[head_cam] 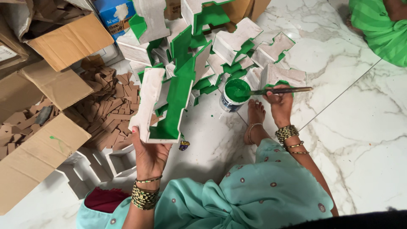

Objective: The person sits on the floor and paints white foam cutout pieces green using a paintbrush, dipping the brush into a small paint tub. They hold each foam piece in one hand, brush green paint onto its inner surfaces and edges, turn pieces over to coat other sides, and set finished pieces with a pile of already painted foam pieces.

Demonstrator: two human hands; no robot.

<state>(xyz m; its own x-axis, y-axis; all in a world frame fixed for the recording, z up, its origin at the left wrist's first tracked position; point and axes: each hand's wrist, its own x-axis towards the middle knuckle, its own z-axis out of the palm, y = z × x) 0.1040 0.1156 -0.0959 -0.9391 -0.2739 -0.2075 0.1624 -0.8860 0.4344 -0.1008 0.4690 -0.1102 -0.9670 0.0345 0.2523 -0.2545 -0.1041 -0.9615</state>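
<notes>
Gripping a white moulded tray (163,104) from below, the left hand (149,154) is clamped on the piece's near end, thumb at the left wall. Tray held up over the marble floor (360,127), left of centre in the view. Long axis runs from the hand away toward the heap, top end leaning slightly right. Open side faces up and right; inner face painted green, outer walls bare white. Outline stepped, with notches along both sides.

Right hand (280,101) closed around a thin paintbrush (282,90). Brush lies nearly level, handle end pointing right, bristle end touching the green paint in a small round paint can (234,95). Can stands on the floor just beside the person's bare foot (255,114). Hands well apart, each with its own thing.

Behind the can: a pile of similar trays (220,46), white outside, green inside, tipped at all angles. At left: open cardboard boxes (46,89) and a spread of small brown cardboard pieces (110,101). Near the left knee, unpainted white trays (106,163) on the floor. Top right corner: another person's green striped garment (377,25). Bangles on both wrists; teal dress (254,195) across the lap.
</notes>
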